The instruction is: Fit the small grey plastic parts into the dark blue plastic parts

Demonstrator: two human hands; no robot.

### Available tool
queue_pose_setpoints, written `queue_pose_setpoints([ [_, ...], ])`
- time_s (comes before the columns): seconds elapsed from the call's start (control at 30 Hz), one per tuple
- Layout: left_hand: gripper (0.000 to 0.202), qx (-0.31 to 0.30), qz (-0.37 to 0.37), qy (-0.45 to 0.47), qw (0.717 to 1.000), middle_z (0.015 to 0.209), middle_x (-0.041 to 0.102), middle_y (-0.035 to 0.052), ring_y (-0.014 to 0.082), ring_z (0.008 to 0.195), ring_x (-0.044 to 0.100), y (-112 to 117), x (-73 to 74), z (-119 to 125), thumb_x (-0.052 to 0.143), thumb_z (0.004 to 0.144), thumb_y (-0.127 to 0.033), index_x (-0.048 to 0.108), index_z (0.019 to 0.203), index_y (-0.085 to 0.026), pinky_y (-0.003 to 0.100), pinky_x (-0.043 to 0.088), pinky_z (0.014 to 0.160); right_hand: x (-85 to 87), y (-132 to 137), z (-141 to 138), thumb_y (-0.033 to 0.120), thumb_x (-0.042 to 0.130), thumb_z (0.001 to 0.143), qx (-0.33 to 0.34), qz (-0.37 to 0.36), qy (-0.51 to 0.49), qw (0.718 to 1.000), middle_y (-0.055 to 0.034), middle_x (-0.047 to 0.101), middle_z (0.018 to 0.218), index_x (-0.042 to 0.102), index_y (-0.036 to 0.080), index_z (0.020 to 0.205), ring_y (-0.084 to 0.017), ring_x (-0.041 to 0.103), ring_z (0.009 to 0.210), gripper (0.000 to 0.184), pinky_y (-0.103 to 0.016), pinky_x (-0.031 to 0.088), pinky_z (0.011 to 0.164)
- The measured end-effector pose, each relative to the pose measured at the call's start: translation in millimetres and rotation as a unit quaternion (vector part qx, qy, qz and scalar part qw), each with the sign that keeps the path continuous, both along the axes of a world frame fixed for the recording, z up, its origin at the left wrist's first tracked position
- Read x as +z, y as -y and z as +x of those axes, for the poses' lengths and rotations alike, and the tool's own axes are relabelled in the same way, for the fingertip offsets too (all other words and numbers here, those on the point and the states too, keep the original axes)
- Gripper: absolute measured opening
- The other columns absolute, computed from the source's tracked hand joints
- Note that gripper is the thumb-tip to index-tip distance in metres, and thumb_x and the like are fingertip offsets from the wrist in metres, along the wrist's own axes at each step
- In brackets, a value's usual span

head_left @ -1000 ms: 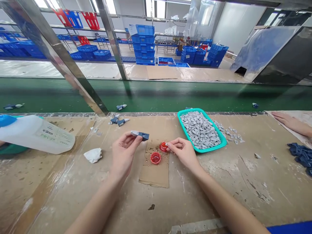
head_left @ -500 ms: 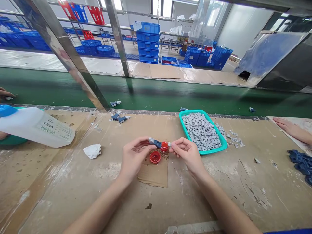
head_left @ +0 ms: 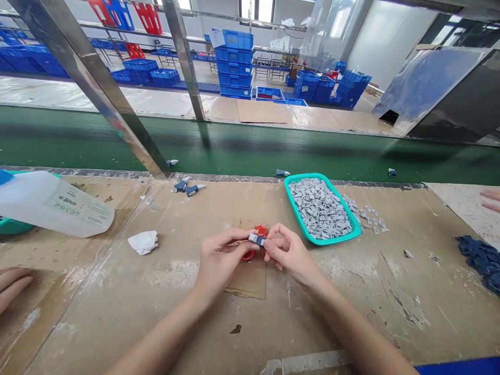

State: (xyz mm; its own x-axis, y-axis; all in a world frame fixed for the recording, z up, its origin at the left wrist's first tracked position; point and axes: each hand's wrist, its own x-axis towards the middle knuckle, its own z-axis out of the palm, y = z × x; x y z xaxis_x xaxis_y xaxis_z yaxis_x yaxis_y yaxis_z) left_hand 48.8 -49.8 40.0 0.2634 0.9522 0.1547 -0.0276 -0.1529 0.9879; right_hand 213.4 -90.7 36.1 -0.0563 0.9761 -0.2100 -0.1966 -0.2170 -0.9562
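Observation:
In front of me, my left hand (head_left: 221, 258) pinches a small dark blue and light grey plastic part (head_left: 257, 240) between thumb and fingers. The thumb and fingertips of my right hand (head_left: 292, 255) close at the part's right end. The tiny grey piece seen there earlier is now hidden by the fingers. Behind and below the hands, a red cup (head_left: 261, 229) and a second red cup (head_left: 247, 257) are partly covered. They stand on a cardboard scrap (head_left: 250, 285). Right of my hands, a turquoise tray (head_left: 340, 242) holds a heap of small grey plastic pieces (head_left: 320, 208).
A green conveyor (head_left: 242, 151) runs behind the table, carrying a few blue parts (head_left: 282, 173). At left are a white bottle (head_left: 62, 203), crumpled tissue (head_left: 143, 242) and another person's hand (head_left: 13, 284). Dark blue pieces (head_left: 478, 255) are piled right, near another person's hand (head_left: 491, 198).
My right hand has brought its small grey piece leftward against the part's end. My left hand has shifted slightly right, turning the part. Conveyor items have moved left.

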Motion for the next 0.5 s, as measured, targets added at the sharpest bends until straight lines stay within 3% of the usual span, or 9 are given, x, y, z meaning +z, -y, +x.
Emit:
queue_pose_setpoints([
  [0.13,0.013,-0.024,0.054,0.000,0.998,0.076,0.074,-0.0008,0.0125,0.063,0.067,-0.5,1.9,0.3,0.070,0.073,-0.010,0.075,0.073,-0.023,0.020,0.058,0.058,-4.8,2.3,0.8,0.045,0.067,0.080,0.061,-0.012,-0.054,0.997,0.0019,0.064,0.071,0.047,0.023,0.101,-0.010,0.054,0.057,0.036,-0.015,0.035,0.039],
  [0.23,0.017,-0.039,0.056,-0.006,0.998,0.085,0.074,-0.0007,0.0141,0.067,0.069,0.5,5.7,3.2,0.071,0.073,-0.013,0.076,0.083,-0.026,0.023,0.060,0.060,-3.1,4.0,-5.9,0.044,0.066,0.081,0.021,0.034,-0.073,0.997,-0.0006,0.065,0.076,0.051,0.021,0.096,-0.012,0.058,0.064,0.031,-0.017,0.042,0.043],
  [0.33,0.036,-0.058,0.060,-0.030,0.996,0.105,0.073,0.0015,0.0204,0.087,0.071,1.3,11.6,6.0,0.076,0.070,-0.016,0.072,0.104,-0.028,0.032,0.061,0.077,6.7,3.6,-7.9,0.042,0.067,0.080,-0.025,0.061,-0.051,0.997,-0.0012,0.066,0.076,0.053,0.021,0.087,-0.012,0.058,0.061,0.026,-0.020,0.043,0.045],
  [0.43,0.035,-0.029,0.107,-0.096,0.989,0.108,0.072,0.0029,0.0211,0.095,0.069,-9.3,16.2,2.3,0.075,0.072,-0.021,0.071,0.107,-0.026,0.036,0.056,0.092,17.7,0.7,13.1,0.043,0.059,0.085,-0.033,0.084,0.064,0.994,-0.0047,0.069,0.082,0.060,0.020,0.085,-0.017,0.063,0.068,0.024,-0.024,0.045,0.049],
  [0.5,0.035,0.006,0.122,-0.123,0.985,0.110,0.071,0.0042,0.0208,0.099,0.068,-30.5,16.6,-4.1,0.072,0.075,-0.024,0.070,0.110,-0.024,0.037,0.052,0.098,19.6,-1.6,40.6,0.041,0.054,0.088,-0.114,0.120,0.218,0.962,-0.0063,0.070,0.090,0.066,0.020,0.088,-0.020,0.063,0.078,0.024,-0.029,0.047,0.058],
])
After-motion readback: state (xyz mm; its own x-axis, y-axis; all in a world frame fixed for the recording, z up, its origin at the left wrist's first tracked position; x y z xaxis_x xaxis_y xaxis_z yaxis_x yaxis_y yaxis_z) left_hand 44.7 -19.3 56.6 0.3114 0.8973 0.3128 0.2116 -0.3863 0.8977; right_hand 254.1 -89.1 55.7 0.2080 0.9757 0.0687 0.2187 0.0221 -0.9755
